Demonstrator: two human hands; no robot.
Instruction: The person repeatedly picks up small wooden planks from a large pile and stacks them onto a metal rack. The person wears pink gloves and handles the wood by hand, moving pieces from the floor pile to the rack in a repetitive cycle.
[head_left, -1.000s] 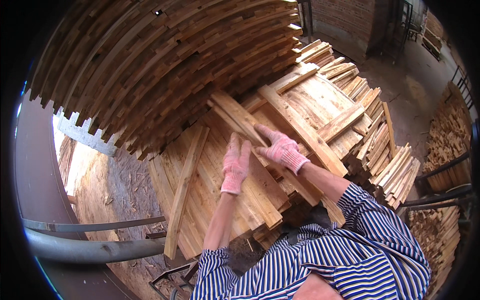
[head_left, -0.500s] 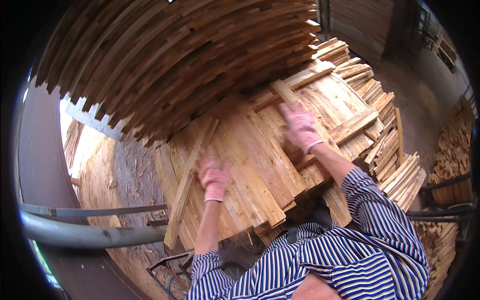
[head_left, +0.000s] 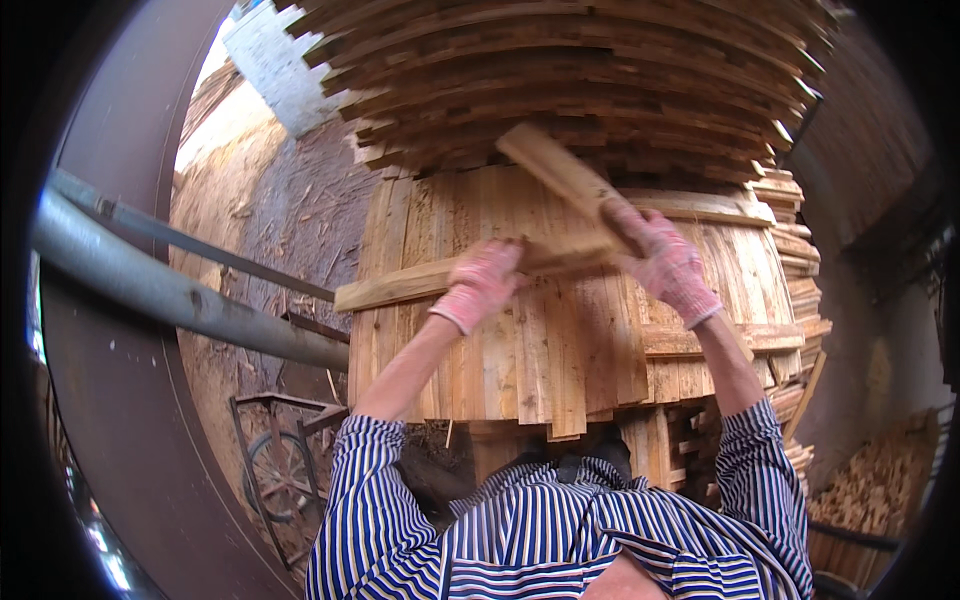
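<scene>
Both hands wear pink knitted gloves with white cuffs. My right hand (head_left: 668, 262) grips a short wooden slat (head_left: 560, 172), raised and slanting up to the left over the boards. My left hand (head_left: 484, 284) is closed around a long wooden strip (head_left: 395, 285) lying crosswise; its right part is blurred and passes near my right hand. Beneath them spreads a layer of pale boards (head_left: 500, 370) laid side by side, their ends uneven toward me. Another crosswise strip (head_left: 725, 338) rests on the boards at the right.
A tall stack of wooden strips (head_left: 580, 75) rises just beyond the boards. A grey metal pipe (head_left: 190, 310) and a dark post (head_left: 110, 300) stand at the left. Below them is a spoked wheel (head_left: 280, 475). More stacked wood (head_left: 870, 490) lies at the lower right.
My view has turned, so the boards now run straight away from me. My hands have come closer together; the left strip now lies crosswise, and the right hand has lifted a slat.
</scene>
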